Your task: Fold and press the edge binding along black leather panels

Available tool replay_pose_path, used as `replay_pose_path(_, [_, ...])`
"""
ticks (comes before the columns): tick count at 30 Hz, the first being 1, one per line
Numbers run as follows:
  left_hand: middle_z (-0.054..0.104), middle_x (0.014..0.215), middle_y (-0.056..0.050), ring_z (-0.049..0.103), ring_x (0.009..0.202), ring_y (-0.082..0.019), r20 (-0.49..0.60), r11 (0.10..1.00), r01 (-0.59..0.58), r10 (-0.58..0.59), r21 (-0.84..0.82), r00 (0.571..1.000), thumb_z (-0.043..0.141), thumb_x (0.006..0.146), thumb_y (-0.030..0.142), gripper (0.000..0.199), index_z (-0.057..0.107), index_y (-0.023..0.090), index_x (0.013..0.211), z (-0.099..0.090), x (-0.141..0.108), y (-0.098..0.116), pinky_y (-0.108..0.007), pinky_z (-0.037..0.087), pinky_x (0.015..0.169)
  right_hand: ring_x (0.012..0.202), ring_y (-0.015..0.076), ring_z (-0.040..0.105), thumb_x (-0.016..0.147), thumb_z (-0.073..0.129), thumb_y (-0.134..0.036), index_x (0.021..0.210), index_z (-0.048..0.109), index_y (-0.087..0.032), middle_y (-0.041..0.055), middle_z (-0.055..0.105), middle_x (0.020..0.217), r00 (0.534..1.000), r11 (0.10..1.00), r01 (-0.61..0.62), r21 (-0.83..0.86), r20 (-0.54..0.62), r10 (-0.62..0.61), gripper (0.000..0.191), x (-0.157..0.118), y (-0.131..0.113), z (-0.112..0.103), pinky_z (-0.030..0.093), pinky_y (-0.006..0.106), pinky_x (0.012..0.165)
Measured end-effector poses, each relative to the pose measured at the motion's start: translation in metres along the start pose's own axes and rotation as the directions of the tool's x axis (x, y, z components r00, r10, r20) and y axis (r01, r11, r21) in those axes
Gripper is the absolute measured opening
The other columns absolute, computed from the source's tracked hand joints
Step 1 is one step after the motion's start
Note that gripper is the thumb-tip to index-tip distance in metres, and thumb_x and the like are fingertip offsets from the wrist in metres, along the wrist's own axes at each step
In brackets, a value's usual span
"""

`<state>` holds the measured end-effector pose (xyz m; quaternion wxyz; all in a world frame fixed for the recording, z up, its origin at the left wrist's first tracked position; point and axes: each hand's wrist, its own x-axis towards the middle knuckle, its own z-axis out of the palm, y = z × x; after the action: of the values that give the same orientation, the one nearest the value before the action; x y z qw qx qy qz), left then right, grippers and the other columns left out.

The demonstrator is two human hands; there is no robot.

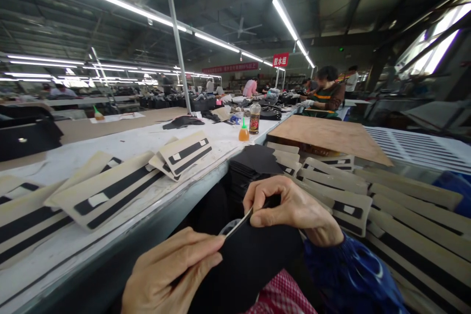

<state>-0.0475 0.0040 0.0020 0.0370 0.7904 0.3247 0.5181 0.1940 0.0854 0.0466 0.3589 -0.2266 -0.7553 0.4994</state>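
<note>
A black sheet-like panel with a pale edge hangs over my lap, held by both hands. My left hand pinches its edge between thumb and fingers at the lower left. Farther up along the same edge, my right hand grips it, thumb on the near side and fingers curled behind. Between the two hands the edge shows a thin light line. Just beyond my right hand lies a stack of black pieces. What the panel's underside looks like is hidden.
Cream panels with black strips lie on the white table at left; more such panels spread at right. A glue bottle with green tip stands beside a dark-labelled bottle. A wooden board and a co-worker are beyond.
</note>
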Motion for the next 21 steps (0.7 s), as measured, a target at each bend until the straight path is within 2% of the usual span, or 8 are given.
replay_pose_path(4, [0.080,0.089,0.007,0.076,0.075,-0.008,-0.004,0.999,-0.026,0.026,-0.019,1.000,0.068,0.095,0.015,0.021,0.073,0.028,0.111,0.007,0.004,0.000,-0.012,0.061,0.070,0.069,0.0128,0.063,0.075,0.088,-0.041,0.060,0.070,-0.016,0.0023,0.072,0.080,1.000,1.000,0.012,-0.006,0.010,-0.012,0.035,-0.001,-0.002,0.001,0.048,0.028,0.070])
replay_pose_path(8, [0.081,0.088,0.008,0.076,0.075,-0.007,-0.045,0.999,-0.034,0.033,-0.037,0.998,0.070,0.094,0.017,0.018,0.075,0.028,0.108,0.018,0.010,-0.001,-0.011,0.061,0.070,0.072,0.0127,0.064,0.078,0.087,-0.039,0.063,0.070,-0.016,0.0019,0.072,0.082,0.999,0.999,0.030,-0.015,0.041,-0.030,0.032,-0.002,-0.003,0.004,0.050,0.028,0.073])
replay_pose_path(11, [0.081,0.088,0.006,0.076,0.073,-0.008,-0.048,0.997,-0.043,0.040,-0.070,0.998,0.072,0.091,0.011,0.022,0.076,0.026,0.107,0.028,0.009,-0.006,-0.012,0.062,0.071,0.071,0.0130,0.065,0.081,0.085,-0.038,0.066,0.071,-0.016,0.0018,0.072,0.083,0.996,0.996,0.070,-0.057,0.056,-0.067,0.030,-0.002,0.002,0.006,0.051,0.028,0.072])
replay_pose_path(14, [0.079,0.085,0.001,0.074,0.070,-0.010,-0.078,0.996,-0.067,0.063,-0.053,0.995,0.067,0.090,0.003,0.026,0.076,0.021,0.107,0.038,0.006,-0.016,-0.015,0.063,0.067,0.088,0.0177,0.067,0.083,0.085,-0.030,0.071,0.075,-0.017,0.0047,0.073,0.098,0.992,0.934,0.124,-0.335,0.035,-0.119,0.020,0.000,0.011,0.006,0.052,0.033,0.082])
replay_pose_path(17, [0.079,0.085,-0.005,0.075,0.070,-0.013,-0.121,0.991,-0.134,0.135,0.015,0.983,0.062,0.089,-0.004,0.032,0.076,0.018,0.107,0.048,0.003,-0.029,-0.020,0.064,0.067,0.109,0.0256,0.061,0.082,0.087,-0.026,0.072,0.080,-0.020,0.0081,0.069,0.112,0.982,0.741,0.159,-0.653,0.025,-0.189,0.013,0.002,0.019,0.003,0.045,0.046,0.100])
replay_pose_path(18, [0.079,0.085,-0.006,0.075,0.071,-0.014,-0.122,0.988,-0.152,0.155,0.032,0.980,0.061,0.089,-0.005,0.033,0.076,0.017,0.107,0.049,0.002,-0.033,-0.021,0.064,0.067,0.111,0.0273,0.059,0.083,0.086,-0.030,0.073,0.081,-0.020,0.0091,0.069,0.112,0.980,0.709,0.166,-0.685,0.035,-0.195,0.015,0.003,0.021,0.001,0.043,0.050,0.103])
replay_pose_path(19, [0.080,0.086,-0.007,0.075,0.070,-0.015,-0.115,0.985,-0.170,0.174,0.043,0.978,0.060,0.088,-0.006,0.033,0.076,0.016,0.106,0.050,0.001,-0.035,-0.022,0.064,0.066,0.111,0.0280,0.059,0.085,0.084,-0.038,0.073,0.082,-0.020,0.0099,0.070,0.111,0.980,0.720,0.181,-0.670,0.059,-0.191,0.021,0.003,0.022,-0.002,0.041,0.052,0.105])
replay_pose_path(21, [0.079,0.083,-0.007,0.074,0.067,-0.015,-0.079,0.979,-0.202,0.204,0.040,0.976,0.059,0.088,-0.007,0.032,0.075,0.015,0.106,0.047,0.000,-0.035,-0.022,0.064,0.064,0.113,0.0287,0.061,0.092,0.070,-0.057,0.076,0.084,-0.020,0.0117,0.073,0.111,0.970,0.829,0.236,-0.507,0.175,-0.169,0.043,0.005,0.024,-0.007,0.041,0.053,0.106])
